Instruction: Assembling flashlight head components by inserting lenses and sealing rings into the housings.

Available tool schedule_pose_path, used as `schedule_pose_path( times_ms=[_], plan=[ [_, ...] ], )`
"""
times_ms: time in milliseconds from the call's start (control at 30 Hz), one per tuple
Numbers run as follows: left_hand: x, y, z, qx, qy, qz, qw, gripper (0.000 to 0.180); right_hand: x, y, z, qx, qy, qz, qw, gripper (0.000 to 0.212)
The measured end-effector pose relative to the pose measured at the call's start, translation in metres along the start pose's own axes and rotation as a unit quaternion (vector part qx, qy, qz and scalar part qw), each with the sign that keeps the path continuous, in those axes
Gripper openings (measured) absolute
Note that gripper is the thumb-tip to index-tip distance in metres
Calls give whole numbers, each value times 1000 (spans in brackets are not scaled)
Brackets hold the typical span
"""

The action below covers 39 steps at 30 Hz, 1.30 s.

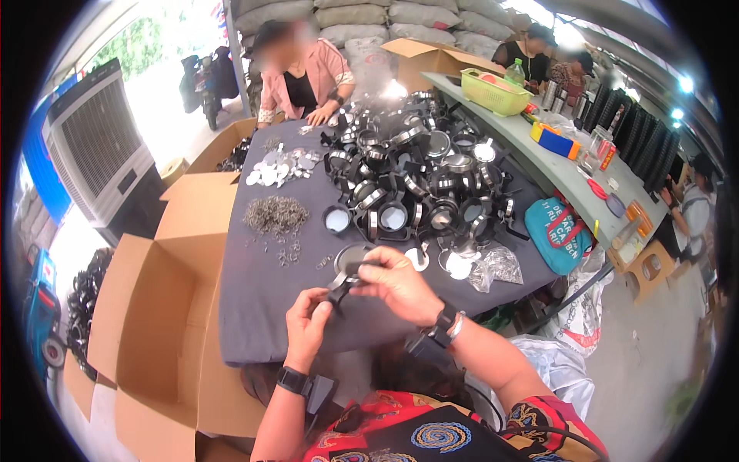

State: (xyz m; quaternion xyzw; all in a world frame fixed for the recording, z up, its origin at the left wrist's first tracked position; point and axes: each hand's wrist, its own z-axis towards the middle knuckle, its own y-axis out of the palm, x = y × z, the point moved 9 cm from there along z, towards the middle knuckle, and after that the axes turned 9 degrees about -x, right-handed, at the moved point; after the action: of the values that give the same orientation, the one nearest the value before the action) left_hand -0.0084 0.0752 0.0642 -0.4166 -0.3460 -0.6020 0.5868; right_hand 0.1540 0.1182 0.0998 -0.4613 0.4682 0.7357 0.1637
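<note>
Both my hands meet over the near part of the dark cloth-covered table (258, 308). My left hand (305, 323) pinches the lower end of a black part with a silver band (339, 290). From above, my right hand (404, 289) closes its fingers on the same part. Just beyond the fingers shows a round grey disc with a dark rim (351, 257); whether it joins the held part I cannot tell. A large heap of black round lids with silver bands (392, 173) fills the table's far side. Left of it lie a pile of small metal clips (277, 215) and white discs (281, 165).
An open cardboard box (165, 323) stands against the table's left side. A clear bag of small metal pieces (496, 269) and a teal bag (550, 235) lie at the right edge. Across the table is a person in a pink jacket (327, 69). A green basket (493, 92) sits on a side bench.
</note>
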Motion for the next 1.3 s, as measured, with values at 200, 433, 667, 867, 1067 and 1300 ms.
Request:
schedule_pose_path(
  times_ms=[200,433,667,867,1067,1300],
  plan=[
    [-45,-24,-15,63,-131,-25,989,11,-171,-48,28,106,-198,-137,965,18],
    [-50,-17,-10,45,-129,-12,991,8,-286,-176,41,213,-334,-138,908,19],
    [-51,-9,3,36,-131,-6,991,10,-164,-148,2,243,-199,-233,920,22],
    [-46,-60,-35,77,-205,-43,975,16,-12,-19,4,64,-60,-327,941,9],
    [-6,-175,-79,136,-208,67,966,19,43,-85,-28,143,-43,-244,958,11],
    [96,-359,-438,228,-609,583,487,28,63,-73,-20,60,-44,-243,967,7]
  ],
)
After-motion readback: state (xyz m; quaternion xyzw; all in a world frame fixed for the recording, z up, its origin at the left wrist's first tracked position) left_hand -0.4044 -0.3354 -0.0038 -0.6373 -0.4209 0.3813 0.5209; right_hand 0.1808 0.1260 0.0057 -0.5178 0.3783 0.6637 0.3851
